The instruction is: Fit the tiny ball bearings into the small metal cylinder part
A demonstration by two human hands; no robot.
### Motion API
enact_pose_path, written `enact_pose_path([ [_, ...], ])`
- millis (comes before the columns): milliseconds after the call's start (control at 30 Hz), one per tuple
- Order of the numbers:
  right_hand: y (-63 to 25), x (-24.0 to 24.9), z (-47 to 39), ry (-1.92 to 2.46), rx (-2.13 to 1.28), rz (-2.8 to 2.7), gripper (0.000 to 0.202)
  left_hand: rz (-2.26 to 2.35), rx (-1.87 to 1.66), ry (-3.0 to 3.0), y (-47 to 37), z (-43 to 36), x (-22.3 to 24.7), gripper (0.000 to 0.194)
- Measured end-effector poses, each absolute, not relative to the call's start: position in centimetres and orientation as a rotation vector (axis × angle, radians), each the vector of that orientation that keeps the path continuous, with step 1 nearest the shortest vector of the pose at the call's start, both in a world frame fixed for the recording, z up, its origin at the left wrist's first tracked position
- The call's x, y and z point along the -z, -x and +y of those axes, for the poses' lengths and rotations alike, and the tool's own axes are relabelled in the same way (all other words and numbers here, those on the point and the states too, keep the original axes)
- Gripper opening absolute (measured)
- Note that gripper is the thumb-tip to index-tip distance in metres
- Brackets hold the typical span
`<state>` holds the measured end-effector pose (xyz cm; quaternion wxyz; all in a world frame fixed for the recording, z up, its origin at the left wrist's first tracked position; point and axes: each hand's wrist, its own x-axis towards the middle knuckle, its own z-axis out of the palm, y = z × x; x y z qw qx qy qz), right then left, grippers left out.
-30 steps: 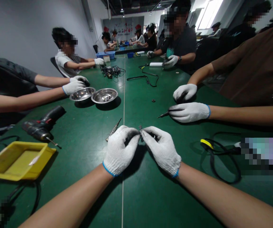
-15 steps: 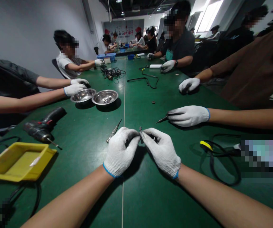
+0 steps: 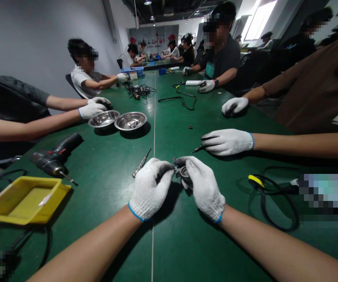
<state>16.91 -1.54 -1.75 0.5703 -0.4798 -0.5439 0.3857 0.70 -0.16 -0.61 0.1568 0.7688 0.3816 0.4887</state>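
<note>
Both my hands wear white knitted gloves and meet over the green table (image 3: 122, 235). Thumb and forefinger of my left hand (image 3: 151, 186) pinch a small dark metal piece (image 3: 174, 160), whose lower part the fingertips hide. Close by on the right, my right hand (image 3: 206, 184) closes round a dark round part (image 3: 184, 172) with a ringed face. Its far side is covered by the glove. Just beyond my left hand lies a slim screwdriver (image 3: 141, 163), partly behind the glove.
A co-worker's gloved hand (image 3: 229, 141) holds a dark pointed tool (image 3: 197, 149) at right. Leftward are a cordless drill (image 3: 51, 156), a yellow tray (image 3: 55, 197) and two steel bowls (image 3: 130, 130). A black cable (image 3: 263, 203) loops at right; a small ring (image 3: 190, 127) lies ahead.
My right hand has turned and its fingers have shifted, bringing the round part into view. My left hand keeps its pinch almost in place. The co-worker's hand at right moved slightly left.
</note>
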Motion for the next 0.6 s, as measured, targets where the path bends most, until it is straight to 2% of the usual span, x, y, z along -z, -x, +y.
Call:
enact_pose_path([
  [300, -17.13, 2.52, -1.53, 1.166, -0.867, -1.208, 0.059, 1.062, -1.392, -2.285, -0.64, -0.26, 0.6, 0.009],
  [600, -17.15, 2.3, -1.56, 1.134, -0.907, -1.203, 0.056, 1.058, -1.405, -2.277, -0.66, -0.27, 0.71, 0.01],
])
